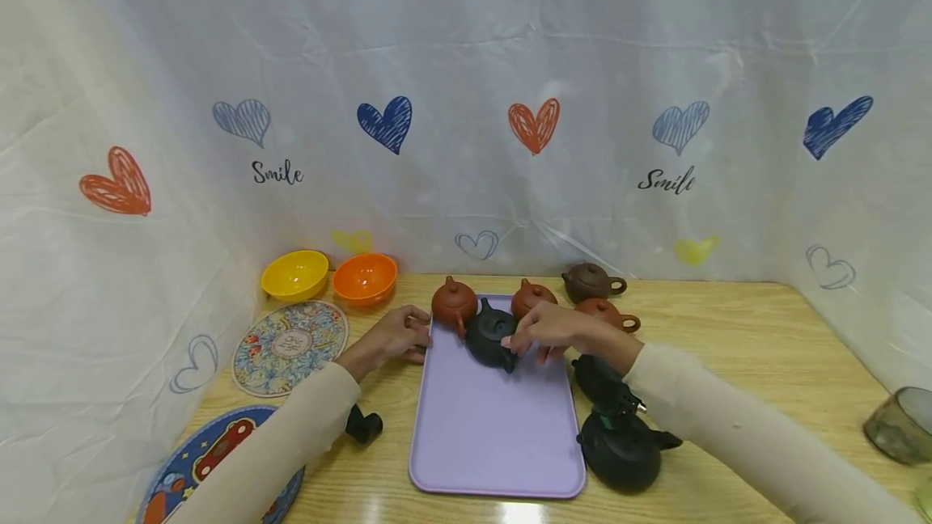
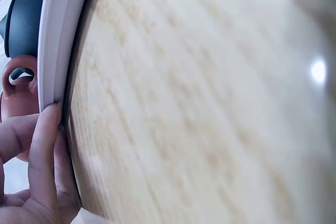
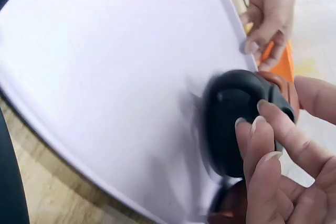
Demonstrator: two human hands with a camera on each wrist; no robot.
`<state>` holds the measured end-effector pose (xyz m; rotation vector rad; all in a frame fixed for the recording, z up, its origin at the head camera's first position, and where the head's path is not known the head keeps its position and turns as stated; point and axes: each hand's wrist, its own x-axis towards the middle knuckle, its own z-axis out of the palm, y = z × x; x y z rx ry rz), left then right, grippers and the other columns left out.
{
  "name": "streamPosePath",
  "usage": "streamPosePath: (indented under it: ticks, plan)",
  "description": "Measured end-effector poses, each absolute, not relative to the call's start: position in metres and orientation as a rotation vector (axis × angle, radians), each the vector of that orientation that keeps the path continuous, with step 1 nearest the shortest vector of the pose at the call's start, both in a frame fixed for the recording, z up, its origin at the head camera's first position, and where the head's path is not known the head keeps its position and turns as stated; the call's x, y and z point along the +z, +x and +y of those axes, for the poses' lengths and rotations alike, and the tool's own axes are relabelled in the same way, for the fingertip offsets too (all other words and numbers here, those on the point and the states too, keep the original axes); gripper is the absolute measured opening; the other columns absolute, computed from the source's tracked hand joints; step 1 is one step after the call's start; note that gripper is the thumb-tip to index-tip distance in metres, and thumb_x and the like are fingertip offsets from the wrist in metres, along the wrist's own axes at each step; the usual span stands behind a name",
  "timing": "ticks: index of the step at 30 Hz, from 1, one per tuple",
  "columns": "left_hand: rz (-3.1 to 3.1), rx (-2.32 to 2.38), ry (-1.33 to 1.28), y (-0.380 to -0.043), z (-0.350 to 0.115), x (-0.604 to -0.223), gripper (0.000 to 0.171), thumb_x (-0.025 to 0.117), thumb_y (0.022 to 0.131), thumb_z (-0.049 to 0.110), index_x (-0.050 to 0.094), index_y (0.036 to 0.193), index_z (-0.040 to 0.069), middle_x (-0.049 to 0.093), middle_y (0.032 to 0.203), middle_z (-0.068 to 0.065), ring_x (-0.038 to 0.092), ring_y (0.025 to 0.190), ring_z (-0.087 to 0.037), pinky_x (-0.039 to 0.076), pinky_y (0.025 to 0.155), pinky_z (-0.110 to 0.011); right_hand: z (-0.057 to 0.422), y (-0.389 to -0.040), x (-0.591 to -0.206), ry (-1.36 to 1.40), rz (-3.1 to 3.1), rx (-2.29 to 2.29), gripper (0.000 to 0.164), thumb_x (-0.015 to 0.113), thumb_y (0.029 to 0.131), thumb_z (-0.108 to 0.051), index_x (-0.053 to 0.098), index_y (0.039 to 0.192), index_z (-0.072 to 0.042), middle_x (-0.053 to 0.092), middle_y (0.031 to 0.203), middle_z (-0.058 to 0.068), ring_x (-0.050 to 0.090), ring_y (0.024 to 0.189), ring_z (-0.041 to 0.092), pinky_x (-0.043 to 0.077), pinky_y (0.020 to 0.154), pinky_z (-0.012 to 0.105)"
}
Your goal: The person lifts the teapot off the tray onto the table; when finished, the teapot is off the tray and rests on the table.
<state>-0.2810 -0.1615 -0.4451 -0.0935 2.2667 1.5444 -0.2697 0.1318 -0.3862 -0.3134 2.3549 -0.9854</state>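
Observation:
A dark green-black teapot point(image 1: 489, 336) stands towards the far end of the lilac tray point(image 1: 498, 435). My right hand point(image 1: 552, 325) is at its right side with loosely bent fingers; in the right wrist view the fingertips point(image 3: 258, 124) overlap the teapot, and contact is hard to tell. Two reddish-brown teapots point(image 1: 453, 303) point(image 1: 533, 296) sit at the tray's far end, either side of the dark one. My left hand point(image 1: 399, 333) touches the tray's left rim, its fingertips against the outer edge in the left wrist view.
Right of the tray are a brown teapot point(image 1: 588, 282), a reddish one point(image 1: 606, 312) and black teapots point(image 1: 622, 451). Yellow point(image 1: 294, 275) and orange bowls point(image 1: 366, 279) stand back left, above a patterned round mat point(image 1: 291, 346). A glass point(image 1: 901, 425) is far right.

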Motion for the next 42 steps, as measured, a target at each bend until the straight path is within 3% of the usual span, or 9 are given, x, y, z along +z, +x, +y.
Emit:
streamPosePath:
  ticks: [8,16,24,29,33,36,42]
  plan:
    - [2.276,1.537,-0.094,-0.281,-0.161,-0.444,0.043,0.066,0.090,-0.002,0.051,0.130,0.000,0.056,0.114,-0.018,0.066,0.088,-0.023,0.063,0.075,-0.034,0.124,-0.265,-0.392,-0.346,2.433,-0.921,0.020,0.085,0.079,-0.033,0.080,0.080,-0.014,0.071,0.084,-0.004,0.058,0.054,0.013,0.049,0.050,0.026]
    - [2.267,1.539,-0.096,-0.281,-0.160,-0.445,0.043,0.066,0.090,-0.002,0.051,0.130,0.000,0.056,0.114,-0.018,0.066,0.087,-0.022,0.063,0.075,-0.034,0.125,-0.262,-0.393,-0.344,2.482,-0.901,0.008,0.081,0.082,-0.018,0.081,0.079,-0.011,0.071,0.075,-0.003,0.060,0.052,0.012,0.052,0.050,0.027]
    - [2.273,1.527,-0.082,-0.282,-0.159,-0.445,0.042,0.065,0.091,-0.002,0.051,0.130,0.000,0.056,0.113,-0.018,0.066,0.088,-0.023,0.063,0.075,-0.035,0.126,-0.261,-0.395,-0.301,2.449,-0.873,0.028,0.077,0.088,-0.031,0.075,0.073,-0.008,0.058,0.058,-0.001,0.058,0.049,0.012,0.051,0.050,0.026]
    - [2.277,1.528,-0.087,-0.283,-0.159,-0.445,0.042,0.066,0.091,-0.002,0.051,0.130,0.000,0.057,0.113,-0.017,0.066,0.087,-0.022,0.063,0.075,-0.035,0.129,-0.260,-0.396,-0.306,2.432,-0.897,0.030,0.075,0.090,-0.027,0.070,0.069,-0.005,0.047,0.050,-0.004,0.061,0.051,0.012,0.051,0.050,0.025]
    - [2.275,1.531,-0.083,-0.282,-0.159,-0.444,0.042,0.066,0.091,-0.001,0.051,0.130,0.000,0.057,0.113,-0.017,0.066,0.087,-0.022,0.063,0.075,-0.034,0.136,-0.258,-0.396,-0.300,2.402,-0.934,0.027,0.072,0.092,-0.026,0.073,0.078,-0.003,0.054,0.060,0.001,0.064,0.053,0.012,0.050,0.050,0.024]
    - [2.275,1.531,-0.077,-0.281,-0.159,-0.443,0.041,0.066,0.091,-0.002,0.051,0.130,0.000,0.057,0.113,-0.018,0.066,0.088,-0.023,0.063,0.075,-0.034,0.141,-0.255,-0.395,-0.289,2.387,-0.981,0.026,0.070,0.094,-0.027,0.073,0.086,-0.002,0.064,0.079,0.007,0.065,0.055,0.012,0.050,0.051,0.024]
    - [2.286,1.529,-0.097,-0.281,-0.160,-0.445,0.041,0.066,0.091,-0.002,0.052,0.130,0.000,0.057,0.114,-0.018,0.065,0.089,-0.023,0.063,0.075,-0.034,0.152,-0.250,-0.393,-0.270,2.371,-1.088,0.026,0.066,0.097,-0.025,0.068,0.086,-0.001,0.064,0.093,0.010,0.068,0.062,0.015,0.052,0.056,0.026]
